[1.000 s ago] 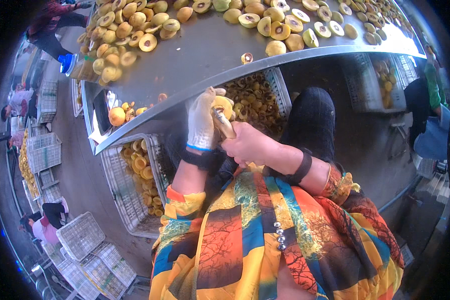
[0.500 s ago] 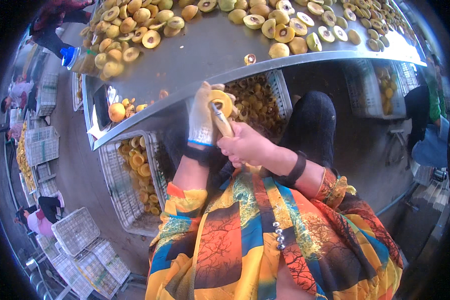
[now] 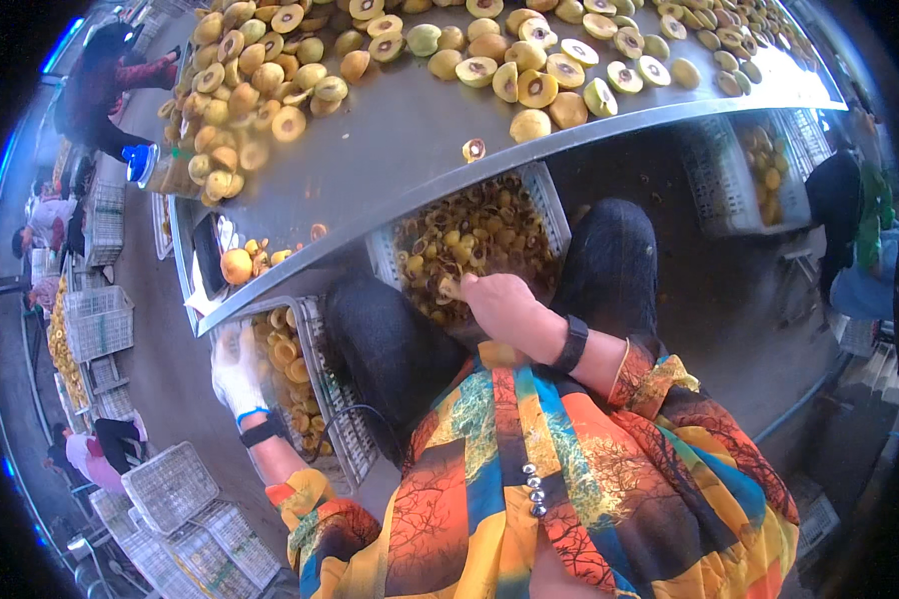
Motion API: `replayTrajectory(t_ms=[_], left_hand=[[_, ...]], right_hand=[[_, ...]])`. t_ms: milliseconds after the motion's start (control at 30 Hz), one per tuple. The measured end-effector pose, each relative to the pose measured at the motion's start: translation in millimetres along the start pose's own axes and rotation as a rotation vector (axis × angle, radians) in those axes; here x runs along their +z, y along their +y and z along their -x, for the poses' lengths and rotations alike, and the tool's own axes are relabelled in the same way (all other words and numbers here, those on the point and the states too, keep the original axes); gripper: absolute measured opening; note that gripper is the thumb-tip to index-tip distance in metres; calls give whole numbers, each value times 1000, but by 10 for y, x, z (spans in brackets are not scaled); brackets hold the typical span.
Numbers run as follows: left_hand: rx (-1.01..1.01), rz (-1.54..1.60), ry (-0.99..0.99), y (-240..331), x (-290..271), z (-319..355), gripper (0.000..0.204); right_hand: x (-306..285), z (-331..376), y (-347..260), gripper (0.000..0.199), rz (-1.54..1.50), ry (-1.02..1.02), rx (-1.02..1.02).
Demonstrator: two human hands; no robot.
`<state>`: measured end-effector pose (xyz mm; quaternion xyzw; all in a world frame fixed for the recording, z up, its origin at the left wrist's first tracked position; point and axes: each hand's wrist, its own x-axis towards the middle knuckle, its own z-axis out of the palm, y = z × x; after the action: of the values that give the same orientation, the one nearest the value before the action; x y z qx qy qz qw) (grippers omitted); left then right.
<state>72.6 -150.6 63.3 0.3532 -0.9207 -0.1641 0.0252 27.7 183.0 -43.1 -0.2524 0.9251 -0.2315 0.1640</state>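
– The hands, what are they doing?
– The gloved left hand (image 3: 238, 371) hangs over the crate of halved fruit (image 3: 305, 384) below the counter (image 3: 390, 140), fingers loosely spread, holding nothing I can see.
– And the right hand (image 3: 497, 304)?
– Curled over the middle crate of pits (image 3: 474, 235) between the knees; its grip I cannot tell.

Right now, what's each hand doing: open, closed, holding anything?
Left hand: white glove, over the fruit crate at the left; grip cannot be told.
Right hand: bare, closed, over the crate of pits between the knees; contents hidden.
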Motion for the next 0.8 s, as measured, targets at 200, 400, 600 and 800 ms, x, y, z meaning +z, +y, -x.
replayTrajectory(t_ms=[200, 400, 600, 800], left_hand=[[665, 309, -88, 1909, 777, -360, 43], [885, 23, -322, 3824, 1853, -337, 47], [592, 695, -824, 3752, 2010, -318, 27], [440, 1077, -990, 2818, 1108, 425, 35]], right_hand=[[-118, 50, 121, 18, -187, 218, -33], [-480, 351, 296, 21, -296, 328, 80], [-575, 435, 652, 26, -416, 498, 326], [-956, 20, 530, 46, -919, 699, 307]])
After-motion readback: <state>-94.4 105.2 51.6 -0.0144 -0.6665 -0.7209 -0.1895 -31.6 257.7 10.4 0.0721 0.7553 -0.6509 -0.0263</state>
